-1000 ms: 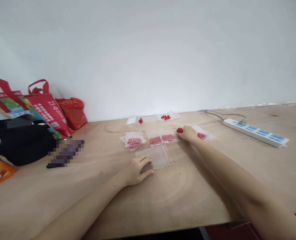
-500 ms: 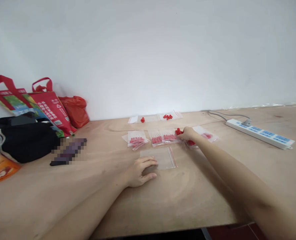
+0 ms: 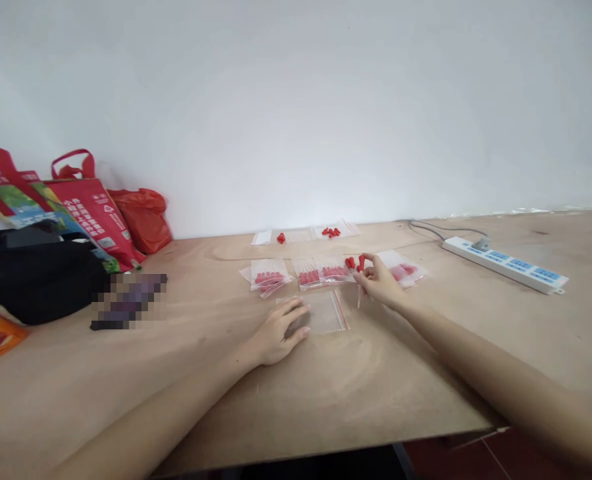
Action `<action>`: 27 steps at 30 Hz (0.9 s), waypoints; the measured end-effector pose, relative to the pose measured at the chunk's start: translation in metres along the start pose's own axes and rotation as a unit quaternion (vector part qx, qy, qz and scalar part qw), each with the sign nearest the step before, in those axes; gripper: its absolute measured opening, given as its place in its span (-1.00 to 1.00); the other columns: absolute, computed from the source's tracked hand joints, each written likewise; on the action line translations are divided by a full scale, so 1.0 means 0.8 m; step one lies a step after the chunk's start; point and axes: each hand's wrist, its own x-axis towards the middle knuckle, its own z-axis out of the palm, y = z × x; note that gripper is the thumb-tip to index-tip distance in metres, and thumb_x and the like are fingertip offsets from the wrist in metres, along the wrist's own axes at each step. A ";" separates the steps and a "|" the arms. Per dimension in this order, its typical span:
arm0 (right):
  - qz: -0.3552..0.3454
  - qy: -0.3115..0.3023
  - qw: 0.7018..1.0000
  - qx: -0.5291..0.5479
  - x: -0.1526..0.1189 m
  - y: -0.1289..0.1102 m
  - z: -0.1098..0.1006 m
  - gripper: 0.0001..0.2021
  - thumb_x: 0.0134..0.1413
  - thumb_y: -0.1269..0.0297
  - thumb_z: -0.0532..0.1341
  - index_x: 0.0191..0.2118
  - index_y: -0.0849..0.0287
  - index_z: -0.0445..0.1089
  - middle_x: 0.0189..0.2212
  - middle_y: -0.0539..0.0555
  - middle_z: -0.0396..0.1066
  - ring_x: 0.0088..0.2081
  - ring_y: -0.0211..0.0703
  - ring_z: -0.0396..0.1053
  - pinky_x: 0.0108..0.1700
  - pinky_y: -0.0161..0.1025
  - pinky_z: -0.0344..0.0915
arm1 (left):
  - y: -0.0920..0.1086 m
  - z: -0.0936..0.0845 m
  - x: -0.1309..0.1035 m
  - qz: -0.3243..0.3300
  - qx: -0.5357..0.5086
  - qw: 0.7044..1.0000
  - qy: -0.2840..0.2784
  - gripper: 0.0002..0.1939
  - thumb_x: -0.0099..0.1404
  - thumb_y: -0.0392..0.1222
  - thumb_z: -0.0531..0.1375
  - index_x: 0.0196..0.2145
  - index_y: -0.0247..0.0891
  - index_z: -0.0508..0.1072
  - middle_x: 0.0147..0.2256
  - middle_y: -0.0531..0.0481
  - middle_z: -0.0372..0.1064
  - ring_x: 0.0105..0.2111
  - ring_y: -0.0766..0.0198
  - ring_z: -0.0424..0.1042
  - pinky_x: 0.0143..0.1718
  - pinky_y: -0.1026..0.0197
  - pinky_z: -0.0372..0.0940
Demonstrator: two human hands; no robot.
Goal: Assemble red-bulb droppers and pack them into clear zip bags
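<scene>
My left hand (image 3: 281, 330) rests with fingers spread on the left part of a clear zip bag (image 3: 323, 313) with a red seal line. My right hand (image 3: 379, 283) pinches a small red bulb-like piece (image 3: 361, 263) between thumb and fingertips. A thin clear sliver shows below the thumb; I cannot tell what it belongs to. More red pieces (image 3: 350, 263) lie just left of those fingers. Beside them are zip bags of red pieces in rows (image 3: 309, 276), and another filled bag (image 3: 269, 278) lies farther left. A further bag (image 3: 407, 270) is partly hidden behind my right hand.
Along the wall, loose red pieces (image 3: 331, 232) and a red piece (image 3: 281, 237) lie on flat bags. A white power strip (image 3: 506, 265) sits at the right with its cord. Shopping bags (image 3: 93, 217), a black bag (image 3: 41, 280) and a pixelated dark item (image 3: 131, 301) occupy the left.
My right hand has drawn slightly back toward me from the red pieces, with one now raised in its fingers. My left hand stays on the zip bag. The view has shifted a little.
</scene>
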 end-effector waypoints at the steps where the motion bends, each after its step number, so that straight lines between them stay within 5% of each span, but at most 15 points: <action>1: 0.002 0.012 0.999 0.049 -0.007 0.003 0.006 -0.50 -0.07 0.23 0.10 0.01 0.20 -0.06 -0.62 -0.14 0.23 -0.60 -0.25 0.30 -0.48 -0.31 0.22 | 0.000 0.002 0.002 -0.007 0.007 1.000 -0.003 -0.55 0.23 -0.06 0.02 0.05 -0.24 0.21 0.11 -0.16 0.06 0.12 0.06 0.02 0.10 -0.05 0.00; 9: 0.025 0.093 0.977 0.189 -0.021 0.018 0.029 -0.58 -0.12 0.14 0.14 -0.19 0.11 -0.09 -0.63 -0.17 0.20 -0.65 -0.24 0.31 -0.58 -0.31 0.23 | -0.001 0.006 0.004 -0.010 0.039 0.999 -0.001 -0.55 0.24 -0.02 -0.01 0.04 -0.25 0.24 0.11 -0.16 0.07 0.11 0.07 0.05 0.10 -0.02 0.01; 27: 0.152 0.028 0.931 0.332 -0.045 -0.010 0.040 -0.74 -0.05 0.27 0.13 -0.32 0.07 -0.05 -0.63 -0.12 0.32 -0.58 -0.27 0.36 -0.54 -0.35 0.27 | 0.001 0.004 0.003 -0.010 0.044 0.999 -0.008 -0.56 0.24 0.00 0.00 0.03 -0.20 0.24 0.11 -0.13 0.07 0.11 0.07 0.04 0.08 -0.03 0.01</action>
